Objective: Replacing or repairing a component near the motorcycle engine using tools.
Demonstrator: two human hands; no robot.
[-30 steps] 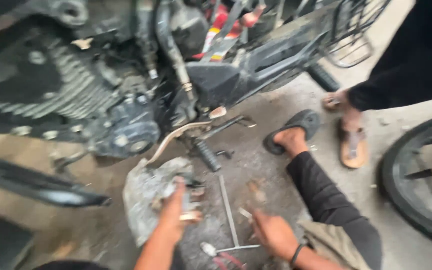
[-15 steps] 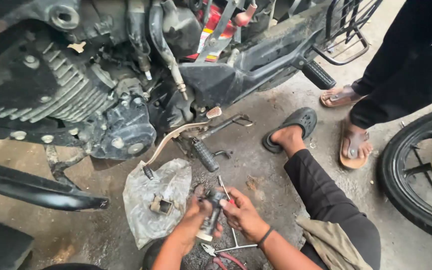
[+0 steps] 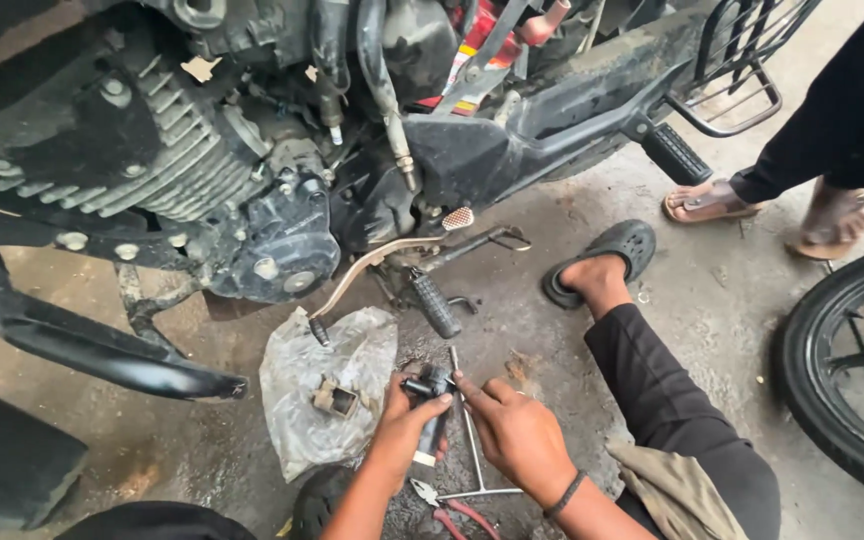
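Socket tool (image 3: 430, 385), small, dark and metal, gripped low in the middle of the view, on the ground just below the engine (image 3: 202, 170). Going left to right:

- At 9 o'clock from the tool: crumpled plastic bag (image 3: 327, 395) spread flat on the concrete, 1 small brownish part (image 3: 335, 399) resting on it, likely kept there off the dirt and within reach.
- Left hand (image 3: 402, 425) curled around the tool's dark body from below, steadying it upright.
- Right hand (image 3: 512, 430) at 3 o'clock, thumb and forefinger pinching the tool's top end; other fingers loosely folded. Looks like 1 hand bracing while the other fits or turns.
- At 6 o'clock: red-handled pliers (image 3: 452, 505) and a thin metal rod (image 3: 467, 430), lying touching the ground beside the hands.
- At 12 o'clock: footpeg (image 3: 435, 303) and bent brake lever (image 3: 382, 265).
- Far right, well apart: wheel (image 3: 842, 380); another person's sandalled feet (image 3: 712, 200).
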